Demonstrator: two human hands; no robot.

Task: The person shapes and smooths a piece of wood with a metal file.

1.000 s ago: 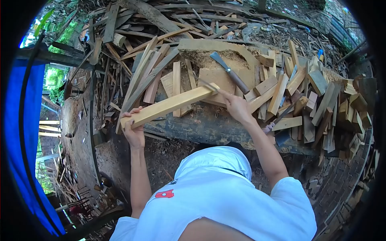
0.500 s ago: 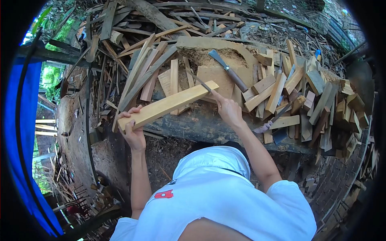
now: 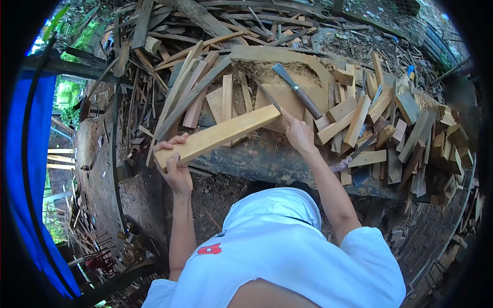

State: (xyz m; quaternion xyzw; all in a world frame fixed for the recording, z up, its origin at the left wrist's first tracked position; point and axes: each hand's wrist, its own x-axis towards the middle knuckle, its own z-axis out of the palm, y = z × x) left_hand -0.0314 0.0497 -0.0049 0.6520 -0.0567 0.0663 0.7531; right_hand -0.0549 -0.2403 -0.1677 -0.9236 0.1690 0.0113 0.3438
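My left hand point(image 3: 177, 164) grips the near-left end of a long pale squared wooden block point(image 3: 221, 134), fingers over its far side and thumb on the near side. The block slants up to the right above the bench. At its far-right end my right hand point(image 3: 299, 134) is closed on a thin dark flat tool point(image 3: 269, 96), perhaps a file or a blade. The tool lies across the block's end, pointing up and left; its grip is hidden in my fingers. Just beyond lies a wide-bladed chopping knife point(image 3: 298, 91) with a brown handle, on a hollowed wooden block point(image 3: 280, 100).
Cut wood pieces point(image 3: 354, 120) crowd the right of the dark workbench point(image 3: 257, 160). A cloth-wrapped tool point(image 3: 343, 163) lies among them. Long strips point(image 3: 192, 97) lean at the left, and scrap wood point(image 3: 205, 20) is piled behind. A blue tarp point(image 3: 31, 169) hangs far left.
The view has shifted slightly. My right hand and the dark tool have moved a little up and right, closer to the block's far end. My left hand keeps its grip.
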